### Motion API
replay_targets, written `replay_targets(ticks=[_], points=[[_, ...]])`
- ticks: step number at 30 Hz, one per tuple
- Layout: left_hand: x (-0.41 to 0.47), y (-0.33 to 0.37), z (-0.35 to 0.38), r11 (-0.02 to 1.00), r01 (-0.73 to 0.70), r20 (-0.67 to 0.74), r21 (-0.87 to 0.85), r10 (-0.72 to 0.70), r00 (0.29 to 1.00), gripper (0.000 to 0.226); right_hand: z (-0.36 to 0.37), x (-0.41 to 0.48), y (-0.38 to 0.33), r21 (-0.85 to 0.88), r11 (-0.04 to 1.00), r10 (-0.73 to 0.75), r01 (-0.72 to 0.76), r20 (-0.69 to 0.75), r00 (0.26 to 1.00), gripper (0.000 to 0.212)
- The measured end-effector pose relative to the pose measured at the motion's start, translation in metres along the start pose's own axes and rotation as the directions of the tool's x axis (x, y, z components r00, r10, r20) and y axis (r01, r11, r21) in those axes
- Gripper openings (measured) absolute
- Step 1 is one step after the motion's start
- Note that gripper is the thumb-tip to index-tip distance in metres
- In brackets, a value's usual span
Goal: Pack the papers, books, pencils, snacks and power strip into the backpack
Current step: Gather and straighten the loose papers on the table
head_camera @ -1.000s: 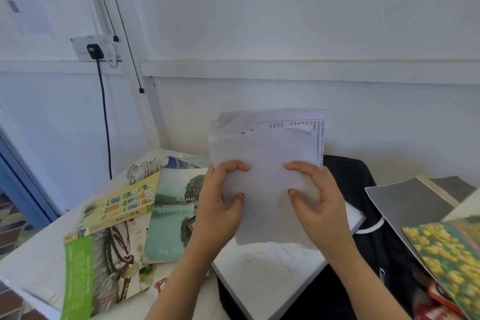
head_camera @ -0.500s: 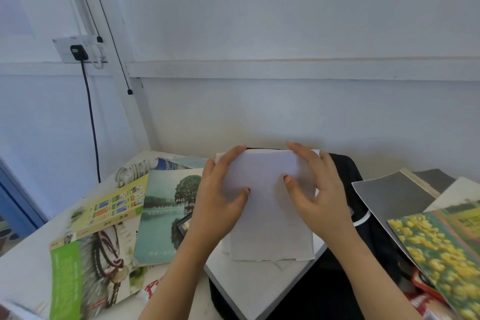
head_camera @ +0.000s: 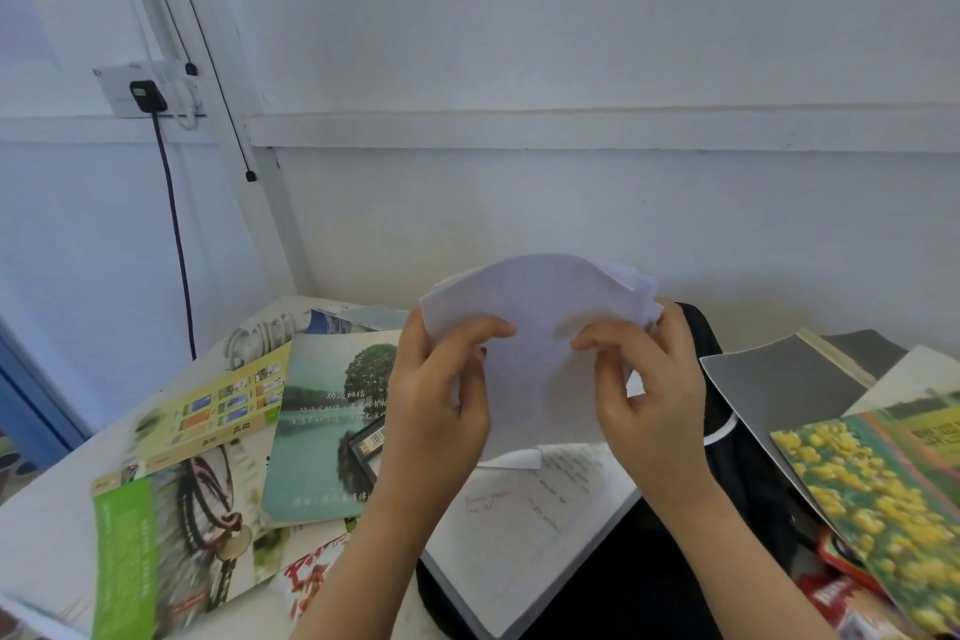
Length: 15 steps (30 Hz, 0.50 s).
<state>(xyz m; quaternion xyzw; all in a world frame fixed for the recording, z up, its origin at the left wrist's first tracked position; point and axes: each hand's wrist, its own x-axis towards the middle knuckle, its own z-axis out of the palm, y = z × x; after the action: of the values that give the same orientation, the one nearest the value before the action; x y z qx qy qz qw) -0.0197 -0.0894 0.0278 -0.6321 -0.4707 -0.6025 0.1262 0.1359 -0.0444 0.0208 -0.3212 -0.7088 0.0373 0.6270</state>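
Both hands grip a bowed stack of white papers point(head_camera: 540, 327) above the black backpack point(head_camera: 737, 452): the left hand point(head_camera: 436, 411) pinches its left edge, the right hand point(head_camera: 649, 400) its right edge, over an open notebook point(head_camera: 519, 535) on the desk point(head_camera: 41, 525)

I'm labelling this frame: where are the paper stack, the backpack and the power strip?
paper stack point(head_camera: 540, 327), head view, bowed front sheet.
backpack point(head_camera: 727, 411), head view, black fabric right of the hands.
power strip point(head_camera: 260, 335), head view, white body.

A white sheaf of papers point(head_camera: 540, 327) is bowing upward above the black backpack point(head_camera: 727, 437), while books point(head_camera: 322, 421) are lying scattered around it.
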Motion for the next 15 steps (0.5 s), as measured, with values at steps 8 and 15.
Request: replay_targets(ticks=[8,15], points=[[-0.019,-0.012,0.011,0.994,0.101,0.028,-0.033,-0.1,0.995,0.046,0.001,-0.013,0.015,0.077,0.993,0.08,-0.095,0.172,0.982,0.025],[-0.051,-0.039,0.017,0.902,0.431,0.359,-0.021,-0.395,0.846,0.05,0.002,-0.047,0.049,-0.007,0.939,0.297,-0.343,0.516,0.804,0.046]])
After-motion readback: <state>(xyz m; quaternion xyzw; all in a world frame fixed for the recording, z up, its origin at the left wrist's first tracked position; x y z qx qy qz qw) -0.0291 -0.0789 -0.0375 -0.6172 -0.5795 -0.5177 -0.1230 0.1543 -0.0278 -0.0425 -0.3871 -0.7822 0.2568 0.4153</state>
